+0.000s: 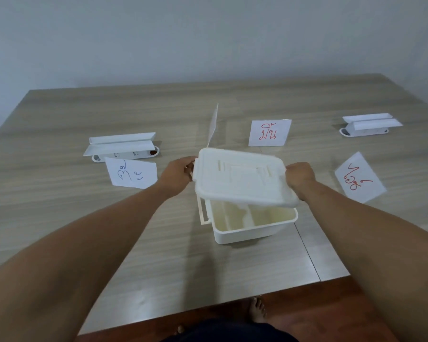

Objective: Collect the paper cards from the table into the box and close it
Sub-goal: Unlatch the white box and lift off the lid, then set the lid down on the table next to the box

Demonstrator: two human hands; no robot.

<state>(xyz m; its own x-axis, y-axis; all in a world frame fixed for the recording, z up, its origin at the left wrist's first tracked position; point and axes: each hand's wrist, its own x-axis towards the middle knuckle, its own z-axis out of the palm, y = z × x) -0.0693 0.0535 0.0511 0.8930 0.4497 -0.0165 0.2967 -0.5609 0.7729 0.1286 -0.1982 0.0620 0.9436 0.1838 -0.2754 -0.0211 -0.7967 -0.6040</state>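
Both forearms are bare, no sleeves, watch or rings on the left hand (177, 175) or right hand (300, 177); feet bare, dark clothing below.

We see the box (252, 225) on the worktop (84, 218), the lid (242, 178) above it. Cards lie left (132, 174), behind (269, 133) and right (360, 177).

Single head-worn wide-angle view, looking forward and steeply down from standing height over the near edge of the tabletop (109, 230); both forearms are reaching away from the lens, and the far wall (208, 33) is filling the upper frame.
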